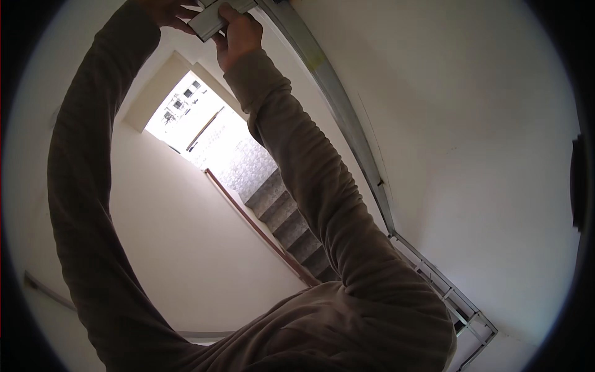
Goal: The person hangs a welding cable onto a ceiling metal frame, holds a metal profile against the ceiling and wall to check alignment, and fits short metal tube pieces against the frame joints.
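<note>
Both my arms, in brown sleeves, reach up to the top edge of the view. My right hand [242, 37] grips a short grey metal channel piece [207, 23], its thumb on the upper face and its fingers beneath. At the piece's left end, the fingers of my left hand [170, 12] close against it; the frame's edge cuts off part of this hand. Just right of the piece runs a long grey metal track [322, 71] fixed along the white surface. The upper end of the piece is out of view, so I cannot tell whether it touches the track.
Below my arms, grey steps [288, 220] lead to a bright doorway [192, 118]. A reddish-brown handrail [248, 220] runs beside them along a white wall [167, 211]. At the lower right, a metal frame [449, 291] with crosspieces continues from the track.
</note>
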A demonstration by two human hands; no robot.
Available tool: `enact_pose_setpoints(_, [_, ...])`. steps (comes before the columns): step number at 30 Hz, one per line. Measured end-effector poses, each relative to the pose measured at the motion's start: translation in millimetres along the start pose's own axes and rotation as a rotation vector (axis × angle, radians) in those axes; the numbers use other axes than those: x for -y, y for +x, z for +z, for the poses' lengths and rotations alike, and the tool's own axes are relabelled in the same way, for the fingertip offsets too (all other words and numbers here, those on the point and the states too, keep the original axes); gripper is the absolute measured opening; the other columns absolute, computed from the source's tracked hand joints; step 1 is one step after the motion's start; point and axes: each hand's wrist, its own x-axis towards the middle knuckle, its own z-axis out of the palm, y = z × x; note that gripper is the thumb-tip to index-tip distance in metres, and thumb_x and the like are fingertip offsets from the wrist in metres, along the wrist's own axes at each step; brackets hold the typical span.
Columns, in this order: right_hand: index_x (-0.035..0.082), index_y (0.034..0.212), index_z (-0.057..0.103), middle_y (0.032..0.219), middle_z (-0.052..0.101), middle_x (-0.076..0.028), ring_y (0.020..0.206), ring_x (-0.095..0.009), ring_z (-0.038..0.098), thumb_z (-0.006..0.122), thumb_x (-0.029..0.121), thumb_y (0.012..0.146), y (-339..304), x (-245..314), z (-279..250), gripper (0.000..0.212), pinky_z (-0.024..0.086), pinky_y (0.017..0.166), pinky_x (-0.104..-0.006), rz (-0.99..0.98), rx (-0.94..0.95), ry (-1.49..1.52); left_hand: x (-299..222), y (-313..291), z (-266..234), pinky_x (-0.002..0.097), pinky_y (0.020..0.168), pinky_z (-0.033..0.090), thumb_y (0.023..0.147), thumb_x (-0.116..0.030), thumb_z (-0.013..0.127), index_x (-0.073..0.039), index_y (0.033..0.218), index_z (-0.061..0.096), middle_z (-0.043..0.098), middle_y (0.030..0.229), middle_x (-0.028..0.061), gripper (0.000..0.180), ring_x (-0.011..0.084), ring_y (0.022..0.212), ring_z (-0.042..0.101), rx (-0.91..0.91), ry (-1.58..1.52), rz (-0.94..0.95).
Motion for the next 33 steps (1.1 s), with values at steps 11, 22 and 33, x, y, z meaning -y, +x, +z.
enact_pose_setpoints(11, [-0.001, 0.132, 0.050, 0.122, 0.059, -0.013, 0.113, -0.028, 0.060, 0.057, 0.016, 0.095, -28, -5, -6, 0.041, 0.052, 0.093, -0.0454, 0.014, 0.009, 0.098, 8, 9, -19, 0.0711, 0.103, 0.041, 0.108, -0.030, 0.041, 0.009, 0.151, 0.021, 0.019, 0.153, 0.0396, 0.061, 0.0593, 0.134, 0.033, 0.038, -0.085, -0.158])
enact_pose_setpoints(22, [0.004, 0.138, 0.049, 0.126, 0.058, -0.011, 0.112, -0.029, 0.059, 0.060, 0.021, 0.096, -23, -4, -7, 0.046, 0.053, 0.091, -0.0462, 0.059, 0.029, 0.091, 0, 4, -9, 0.0706, 0.105, 0.039, 0.107, -0.029, 0.043, 0.010, 0.147, 0.028, 0.027, 0.152, 0.0373, 0.057, 0.0581, 0.135, 0.033, 0.004, -0.096, -0.147])
enact_pose_setpoints(33, [0.000, 0.124, 0.052, 0.117, 0.059, -0.012, 0.109, -0.027, 0.059, 0.057, 0.018, 0.098, -17, 1, -4, 0.033, 0.054, 0.094, -0.0489, 0.050, 0.075, -0.038, -5, 3, -5, 0.0692, 0.106, 0.039, 0.107, -0.027, 0.042, 0.011, 0.150, 0.022, 0.023, 0.154, 0.0365, 0.060, 0.0578, 0.136, 0.032, -0.065, -0.053, -0.172])
